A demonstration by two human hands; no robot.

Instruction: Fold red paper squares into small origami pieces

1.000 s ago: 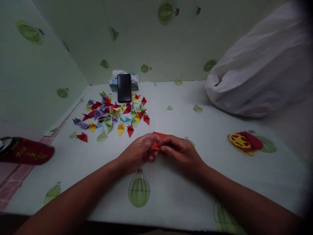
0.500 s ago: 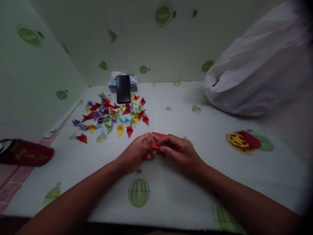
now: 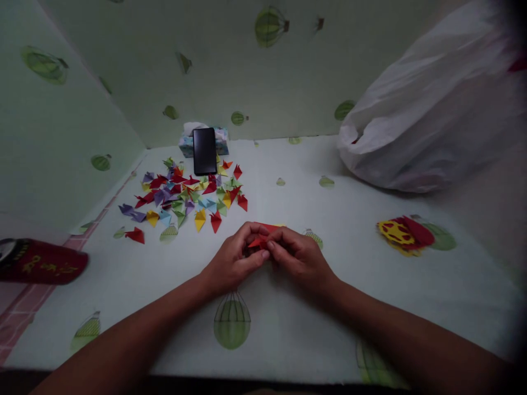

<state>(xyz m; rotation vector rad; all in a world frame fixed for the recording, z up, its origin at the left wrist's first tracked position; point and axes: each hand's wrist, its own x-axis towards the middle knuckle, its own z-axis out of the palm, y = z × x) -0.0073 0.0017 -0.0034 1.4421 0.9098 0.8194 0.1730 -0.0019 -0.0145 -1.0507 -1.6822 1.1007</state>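
Between my two hands is a small folded piece of red paper point(image 3: 258, 241), pointed at its left end. My left hand point(image 3: 236, 256) curls round it from the left, fingers behind and thumb in front. From the right, my right hand point(image 3: 300, 255) pinches its other end between thumb and forefinger. Just behind my fingers, partly hidden, lies flat red paper point(image 3: 265, 225) with a bit of yellow at its edge. Many small folded paper cranes point(image 3: 181, 195) in red, yellow, green, blue and purple lie in a loose heap at the far left.
A black phone point(image 3: 205, 151) leans on a tissue box point(image 3: 186, 147) behind the heap. At the left edge is a red can point(image 3: 45, 262). A white plastic bag point(image 3: 411, 120) fills the back right, with red and yellow cut-out pieces point(image 3: 405, 233) before it.
My left thumb has come forward and down over the front of the folded red paper, and the paper's pointed end now shows more. The whole view has shifted slightly.
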